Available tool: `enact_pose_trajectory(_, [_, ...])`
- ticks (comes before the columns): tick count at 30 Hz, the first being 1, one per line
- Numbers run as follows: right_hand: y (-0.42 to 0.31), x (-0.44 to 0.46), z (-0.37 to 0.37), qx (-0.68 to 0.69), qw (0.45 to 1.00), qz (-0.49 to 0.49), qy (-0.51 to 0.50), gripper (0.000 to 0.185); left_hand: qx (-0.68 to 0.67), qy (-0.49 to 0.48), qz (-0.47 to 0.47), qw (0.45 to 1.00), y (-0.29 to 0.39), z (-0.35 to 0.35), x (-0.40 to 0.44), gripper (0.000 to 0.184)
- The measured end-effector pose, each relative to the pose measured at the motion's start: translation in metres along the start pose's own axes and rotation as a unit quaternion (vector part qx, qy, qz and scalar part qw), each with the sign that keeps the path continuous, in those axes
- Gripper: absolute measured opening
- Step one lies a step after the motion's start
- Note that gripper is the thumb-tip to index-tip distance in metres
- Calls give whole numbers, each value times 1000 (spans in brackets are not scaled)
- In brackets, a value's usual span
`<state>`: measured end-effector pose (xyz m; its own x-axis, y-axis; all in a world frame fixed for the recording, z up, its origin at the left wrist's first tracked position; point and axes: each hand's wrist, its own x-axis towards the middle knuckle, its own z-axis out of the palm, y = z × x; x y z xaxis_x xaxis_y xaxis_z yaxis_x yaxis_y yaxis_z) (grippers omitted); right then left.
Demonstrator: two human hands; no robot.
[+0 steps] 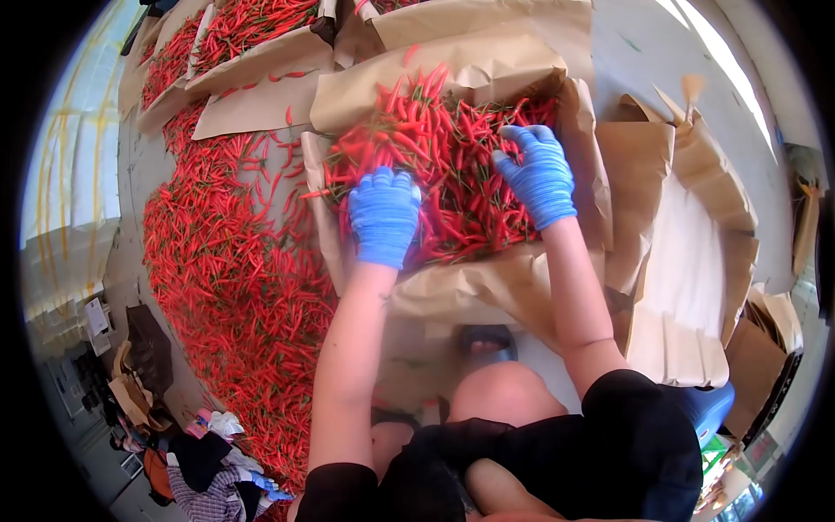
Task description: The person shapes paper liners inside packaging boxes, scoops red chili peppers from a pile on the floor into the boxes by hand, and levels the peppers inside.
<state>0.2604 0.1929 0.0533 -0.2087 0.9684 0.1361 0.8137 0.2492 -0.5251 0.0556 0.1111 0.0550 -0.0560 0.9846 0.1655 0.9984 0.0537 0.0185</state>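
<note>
Red chili peppers with green stems [465,157] fill a paper-lined box [439,65] in front of me. My left hand [384,213], in a blue knit glove, is at the box's left side, its fingers curled over a bunch of chili peppers [383,139] that looks blurred by motion. At the right side of the box my right hand [537,174], gloved the same way, rests over the chili peppers. Its thumb and forefinger are apart, with nothing visibly gripped between them.
A large heap of loose chili peppers [235,270] spreads along the left. More paper-lined boxes of chili peppers [257,35] stand at the back left. To the right is another box lined with brown paper [683,252]. Clothing [213,470] lies at the lower left.
</note>
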Motion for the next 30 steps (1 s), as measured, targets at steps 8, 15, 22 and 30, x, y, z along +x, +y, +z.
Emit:
enact_pose_trajectory(8, [-45, -2, 73, 2, 992, -66, -111, 36, -100, -5, -67, 993, -13, 6, 7, 13])
enact_pose_trajectory(15, [-43, 27, 90, 48, 990, -33, -128, 34, -281, 15, -126, 951, -31, 10, -8, 12])
enact_pose_trajectory(22, [-27, 36, 68, 517, 819, 120, -219, 28, -492, 113, -214, 836, -62, 19, -53, 10])
enact_pose_trajectory(30, [-27, 33, 15, 673, 501, 407, -362, 14, -637, -161, -354, 665, -150, -59, -152, 9])
